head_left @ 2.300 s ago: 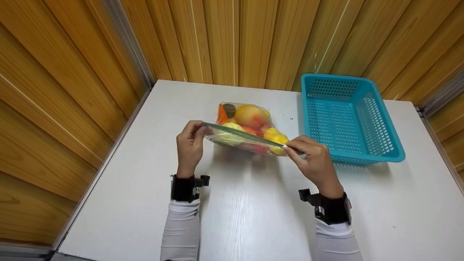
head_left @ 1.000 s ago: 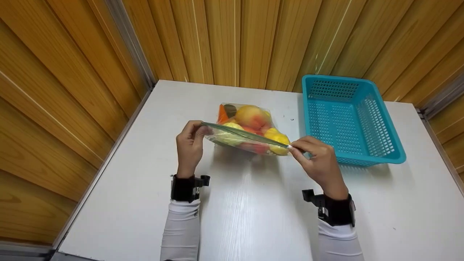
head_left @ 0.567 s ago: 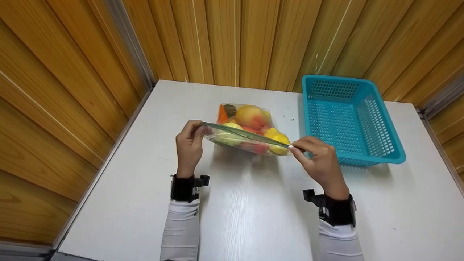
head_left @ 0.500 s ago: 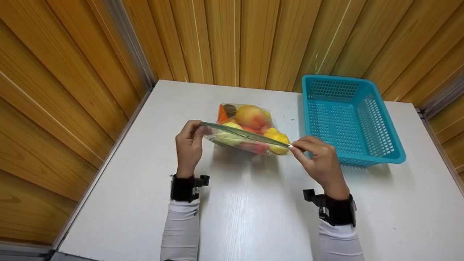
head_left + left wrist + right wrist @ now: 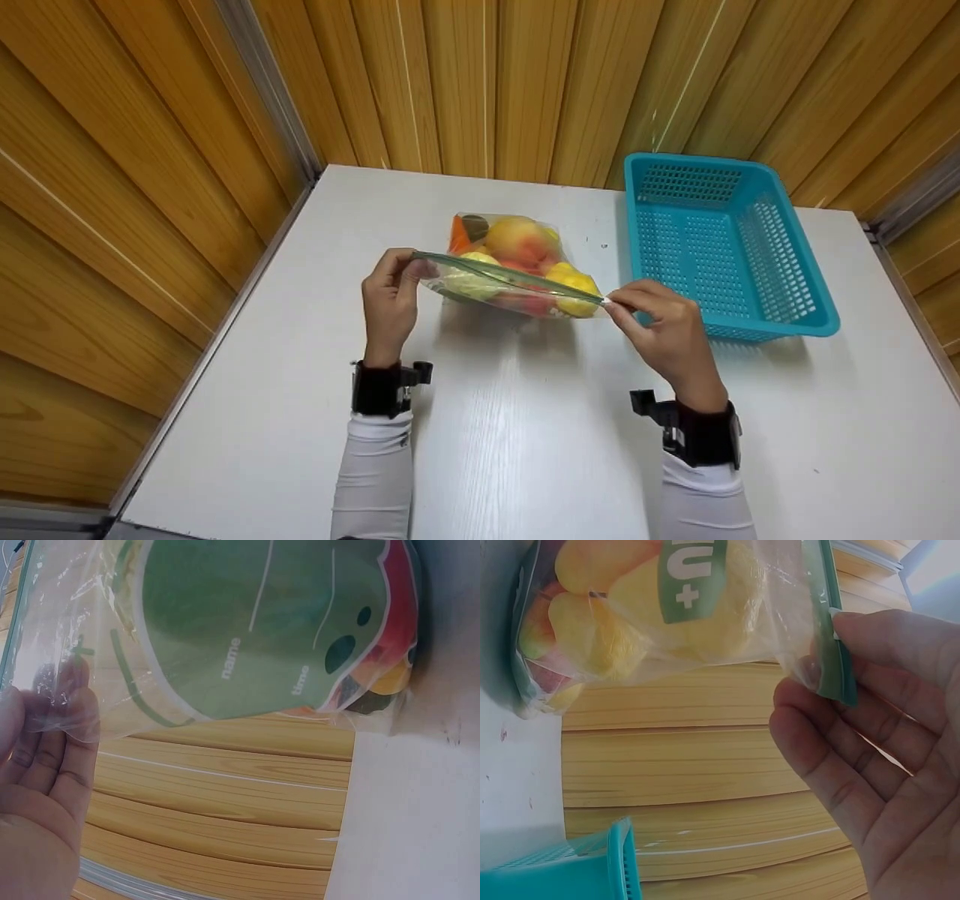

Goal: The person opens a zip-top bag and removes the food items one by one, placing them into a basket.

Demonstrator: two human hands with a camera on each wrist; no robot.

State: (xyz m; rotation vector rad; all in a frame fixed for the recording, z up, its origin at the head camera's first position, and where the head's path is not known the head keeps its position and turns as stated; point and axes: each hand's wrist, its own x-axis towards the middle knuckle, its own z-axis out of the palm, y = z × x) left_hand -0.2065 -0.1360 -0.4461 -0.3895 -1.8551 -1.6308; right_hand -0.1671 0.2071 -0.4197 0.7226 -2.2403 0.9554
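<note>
A clear zip bag (image 5: 495, 301) with a green top strip stands on the white table, filled with several fruits and vegetables. A peach-like fruit (image 5: 517, 236) and a yellow one (image 5: 574, 289) show through the plastic. My left hand (image 5: 390, 307) pinches the left end of the bag's top edge; in the left wrist view that hand (image 5: 45, 780) has its thumb and fingers on the clear film. At the strip's right end, my right hand (image 5: 667, 337) pinches the small white slider (image 5: 835, 613). Printing with "name" and "time" marks the bag's far side.
A turquoise perforated basket (image 5: 814, 300) stands to the right of the bag, close beyond my right hand. Wood-patterned panels (image 5: 525, 90) rise behind the white table (image 5: 495, 450) and along its left side.
My right hand has slid a short way right along the strip with the slider, reaching the bag's right end. My left hand has stayed nearly still at the left end.
</note>
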